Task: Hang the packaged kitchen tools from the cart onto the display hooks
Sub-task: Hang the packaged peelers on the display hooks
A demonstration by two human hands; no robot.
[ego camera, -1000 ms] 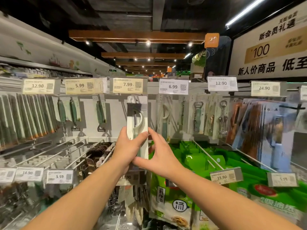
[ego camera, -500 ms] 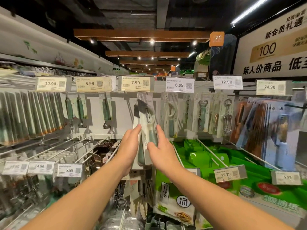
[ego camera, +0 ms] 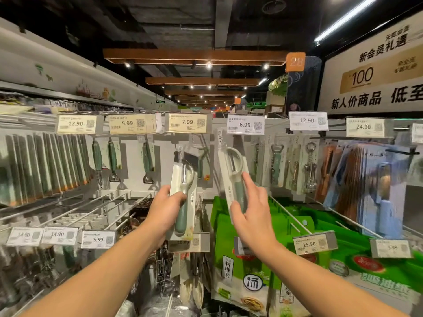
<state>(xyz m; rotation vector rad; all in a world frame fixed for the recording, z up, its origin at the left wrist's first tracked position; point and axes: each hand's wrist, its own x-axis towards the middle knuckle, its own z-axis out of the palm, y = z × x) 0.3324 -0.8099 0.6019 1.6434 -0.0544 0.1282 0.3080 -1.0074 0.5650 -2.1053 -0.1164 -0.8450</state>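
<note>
- Left hand (ego camera: 168,208) grips one peeler pack (ego camera: 184,191) by its lower half, raised before the 7.99 tag (ego camera: 187,122).
- Right hand (ego camera: 250,216) pinches a second pack (ego camera: 232,170) under the 6.99 tag (ego camera: 245,125).
- Best done one pack at a time: line up the top hole with the hook, slide it straight back.

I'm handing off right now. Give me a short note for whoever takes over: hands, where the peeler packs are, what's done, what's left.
Left hand grips one packaged peeler, tilted, below the 7.99 tag.
Right hand holds a second peeler pack, fingers on its front, below the 6.99 tag.
Whether either pack is on a hook cannot be told.
Done: both packs are up at the display.
Left: seat both on hooks, then fetch more; the cart is not visible.
</note>
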